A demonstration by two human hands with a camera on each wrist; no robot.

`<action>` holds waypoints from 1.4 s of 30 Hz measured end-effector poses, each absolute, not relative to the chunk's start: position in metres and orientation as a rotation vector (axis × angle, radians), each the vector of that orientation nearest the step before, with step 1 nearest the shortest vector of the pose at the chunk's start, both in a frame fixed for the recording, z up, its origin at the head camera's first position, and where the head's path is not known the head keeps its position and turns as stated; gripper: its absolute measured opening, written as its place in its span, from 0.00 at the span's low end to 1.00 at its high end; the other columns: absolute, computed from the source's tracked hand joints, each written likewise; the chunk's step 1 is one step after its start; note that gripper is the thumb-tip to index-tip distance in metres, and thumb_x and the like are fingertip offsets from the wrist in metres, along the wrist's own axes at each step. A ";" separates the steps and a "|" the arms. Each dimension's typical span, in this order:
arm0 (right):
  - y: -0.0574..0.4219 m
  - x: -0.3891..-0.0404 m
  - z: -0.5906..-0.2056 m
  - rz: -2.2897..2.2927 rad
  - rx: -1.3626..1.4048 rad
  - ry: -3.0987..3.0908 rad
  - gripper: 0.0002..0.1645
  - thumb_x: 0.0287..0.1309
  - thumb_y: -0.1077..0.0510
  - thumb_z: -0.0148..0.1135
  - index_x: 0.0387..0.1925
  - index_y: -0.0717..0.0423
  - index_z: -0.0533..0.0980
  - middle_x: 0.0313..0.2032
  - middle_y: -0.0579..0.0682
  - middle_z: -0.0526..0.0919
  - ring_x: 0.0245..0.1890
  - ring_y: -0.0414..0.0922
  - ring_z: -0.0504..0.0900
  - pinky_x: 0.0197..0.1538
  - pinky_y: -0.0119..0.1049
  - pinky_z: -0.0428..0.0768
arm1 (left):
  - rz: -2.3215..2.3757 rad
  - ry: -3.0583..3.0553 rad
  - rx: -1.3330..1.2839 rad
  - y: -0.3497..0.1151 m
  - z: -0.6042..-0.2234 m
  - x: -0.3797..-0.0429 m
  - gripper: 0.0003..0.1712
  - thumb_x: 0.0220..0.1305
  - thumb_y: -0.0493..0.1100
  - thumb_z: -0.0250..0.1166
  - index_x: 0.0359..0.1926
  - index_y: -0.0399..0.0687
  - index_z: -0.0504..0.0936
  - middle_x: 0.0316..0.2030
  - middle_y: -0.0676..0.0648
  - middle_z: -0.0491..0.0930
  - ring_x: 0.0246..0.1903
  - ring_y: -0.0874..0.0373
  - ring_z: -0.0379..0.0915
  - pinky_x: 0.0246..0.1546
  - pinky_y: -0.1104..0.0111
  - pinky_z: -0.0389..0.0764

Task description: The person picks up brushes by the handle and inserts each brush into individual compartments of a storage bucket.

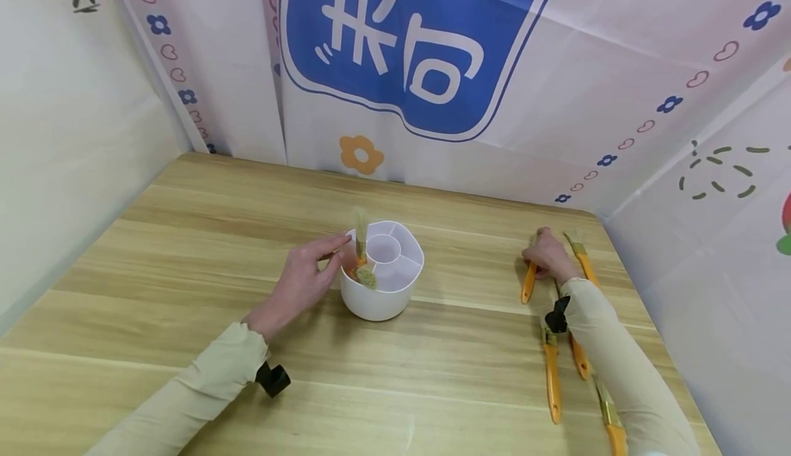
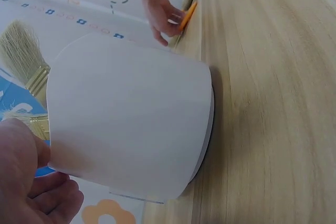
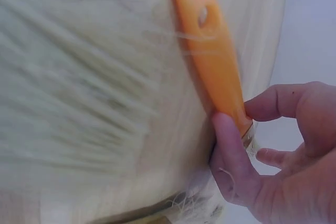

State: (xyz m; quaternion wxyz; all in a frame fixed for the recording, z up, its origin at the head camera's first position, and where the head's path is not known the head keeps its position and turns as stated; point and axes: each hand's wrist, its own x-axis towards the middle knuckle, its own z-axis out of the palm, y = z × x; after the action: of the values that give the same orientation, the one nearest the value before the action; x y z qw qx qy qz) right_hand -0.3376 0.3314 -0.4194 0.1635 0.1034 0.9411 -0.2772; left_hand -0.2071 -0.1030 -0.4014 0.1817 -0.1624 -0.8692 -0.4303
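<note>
A white round organizer [image 1: 377,305] with several compartments stands on the wooden table. Two paintbrushes stand bristles up in its left side, a taller one [image 1: 361,233] and one with its bristles [image 1: 367,277] near the rim. My left hand [image 1: 303,277] pinches the organizer's rim beside them; the left wrist view shows the organizer's smooth wall [image 2: 126,114] and both brushes' bristles. At the right, my right hand [image 1: 550,253] pinches an orange-handled paintbrush [image 3: 210,51] low on its handle, near the metal band. That brush's bristles are mostly hidden behind the fingers.
More orange-handled paintbrushes lie around the right forearm: one [image 1: 553,380] nearer the front, one [image 1: 583,257] beyond the hand, another [image 1: 579,358] partly under the sleeve, and one [image 1: 612,425] at the front edge of view. Printed cloth walls [image 1: 544,99] border the table.
</note>
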 end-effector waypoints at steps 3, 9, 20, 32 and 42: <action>0.332 -0.336 -0.418 -0.826 0.292 2.659 0.49 0.54 0.60 0.52 0.70 0.65 0.38 0.48 0.74 0.68 0.16 0.42 0.74 0.24 0.36 0.83 | -1.218 -2.458 -0.453 -0.103 -0.401 -0.207 0.17 0.62 0.32 0.56 0.52 0.38 0.80 0.54 0.39 0.78 0.51 0.45 0.78 0.44 0.58 0.83; 0.336 -0.338 -0.419 -0.863 0.309 2.625 0.51 0.52 0.61 0.51 0.70 0.62 0.34 0.32 0.62 0.72 0.14 0.40 0.73 0.24 0.36 0.83 | -1.223 -2.455 -0.448 -0.102 -0.403 -0.208 0.17 0.62 0.31 0.56 0.52 0.37 0.79 0.53 0.38 0.78 0.48 0.45 0.79 0.44 0.57 0.83; 0.337 -0.337 -0.413 -0.939 0.277 2.567 0.57 0.47 0.62 0.53 0.70 0.61 0.30 0.19 0.52 0.71 0.11 0.41 0.72 0.22 0.37 0.82 | -1.234 -2.449 -0.451 -0.102 -0.403 -0.210 0.17 0.61 0.30 0.57 0.52 0.38 0.80 0.53 0.38 0.79 0.49 0.45 0.79 0.43 0.59 0.83; 0.331 -0.331 -0.410 -0.901 0.275 2.567 0.53 0.51 0.62 0.50 0.70 0.61 0.30 0.24 0.51 0.69 0.14 0.39 0.72 0.24 0.35 0.82 | -1.234 -2.440 -0.445 -0.103 -0.404 -0.210 0.17 0.61 0.31 0.58 0.51 0.39 0.80 0.51 0.38 0.80 0.48 0.45 0.80 0.42 0.59 0.83; 0.324 -0.318 -0.411 -0.979 0.273 2.558 0.53 0.52 0.62 0.50 0.70 0.59 0.29 0.26 0.51 0.70 0.13 0.38 0.71 0.25 0.35 0.83 | -1.223 -2.430 -0.458 -0.103 -0.404 -0.211 0.17 0.61 0.31 0.57 0.51 0.38 0.80 0.50 0.37 0.80 0.46 0.45 0.81 0.42 0.59 0.83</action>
State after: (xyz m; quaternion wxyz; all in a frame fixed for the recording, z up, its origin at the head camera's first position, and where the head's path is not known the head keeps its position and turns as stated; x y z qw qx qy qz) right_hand -0.3185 0.3241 -0.4107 0.1934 0.0972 0.9117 -0.3492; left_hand -0.2106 -0.1030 -0.4039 0.1901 -0.1630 -0.8648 -0.4353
